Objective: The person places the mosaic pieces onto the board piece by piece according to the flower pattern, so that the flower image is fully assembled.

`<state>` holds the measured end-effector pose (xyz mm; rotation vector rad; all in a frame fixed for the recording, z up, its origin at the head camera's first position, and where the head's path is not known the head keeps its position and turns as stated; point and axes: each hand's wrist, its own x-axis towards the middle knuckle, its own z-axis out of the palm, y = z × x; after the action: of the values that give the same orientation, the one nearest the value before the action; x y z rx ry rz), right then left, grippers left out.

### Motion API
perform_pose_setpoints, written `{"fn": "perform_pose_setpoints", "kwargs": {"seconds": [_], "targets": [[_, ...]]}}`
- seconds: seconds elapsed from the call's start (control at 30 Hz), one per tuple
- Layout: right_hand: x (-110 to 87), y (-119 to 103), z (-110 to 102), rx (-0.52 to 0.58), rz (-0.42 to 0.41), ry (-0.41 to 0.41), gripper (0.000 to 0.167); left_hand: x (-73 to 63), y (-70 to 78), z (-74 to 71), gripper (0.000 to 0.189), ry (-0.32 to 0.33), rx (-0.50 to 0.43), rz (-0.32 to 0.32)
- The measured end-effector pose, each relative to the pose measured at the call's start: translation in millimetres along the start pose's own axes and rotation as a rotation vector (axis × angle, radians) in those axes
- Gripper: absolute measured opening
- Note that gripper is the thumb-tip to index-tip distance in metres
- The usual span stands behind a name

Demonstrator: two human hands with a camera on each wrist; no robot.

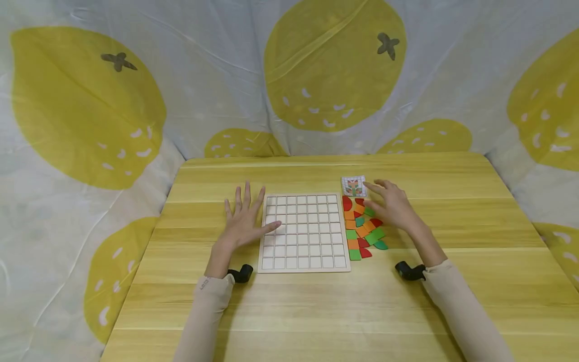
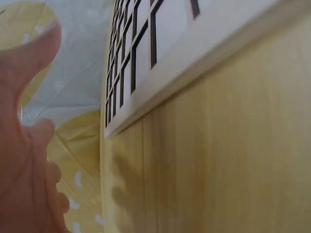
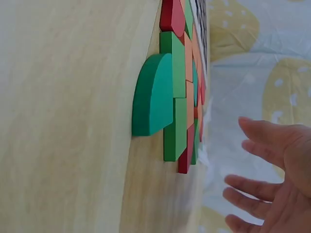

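Note:
A pale wooden grid board (image 1: 304,271) with square cells lies mid-table. My left hand (image 1: 244,223) spreads its fingers at the board's left edge, thumb over the left cells; in the left wrist view it appears raised above the table. My right hand (image 1: 392,203) hovers by a loose group of flat coloured blocks (image 1: 362,231) in red, orange and green, holding nothing. Its index finger points at a small pattern card (image 1: 354,186) printed with a flower-like figure; whether it touches is unclear. Nearest in the right wrist view is a teal quarter-round block (image 3: 154,97).
The wooden table (image 1: 298,317) extends in front of the board and to both sides. A curtain (image 1: 217,75) with large yellow lemons hangs behind and beside it. A black wrist camera (image 1: 409,270) sits at my right wrist, another (image 1: 242,274) at my left.

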<state>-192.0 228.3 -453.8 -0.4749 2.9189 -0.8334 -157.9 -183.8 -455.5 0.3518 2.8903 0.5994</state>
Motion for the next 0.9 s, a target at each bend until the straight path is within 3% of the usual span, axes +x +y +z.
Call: {"fn": "perform_pose_setpoints", "kwargs": {"seconds": [0.2, 0.4, 0.57, 0.9], "targets": [[3.7, 11.1, 4.7, 0.130, 0.023, -0.012, 0.044, -5.1, -11.9, 3.3, 0.116, -0.090, -0.065, 0.050], [9.9, 20.1, 9.1, 0.187, 0.046, -0.043, 0.036, -8.9, -14.9, 5.8, 0.134, -0.178, -0.126, 0.072], [14.3, 26.2, 12.7, 0.247, 0.067, -0.086, 0.033, -11.0, -16.8, 7.5, 0.147, -0.217, -0.150, 0.087], [19.6, 29.7, 10.1, 0.315, 0.126, -0.148, 0.030, -11.2, -21.3, 3.9, 0.154, -0.280, -0.124, 0.116]]}}
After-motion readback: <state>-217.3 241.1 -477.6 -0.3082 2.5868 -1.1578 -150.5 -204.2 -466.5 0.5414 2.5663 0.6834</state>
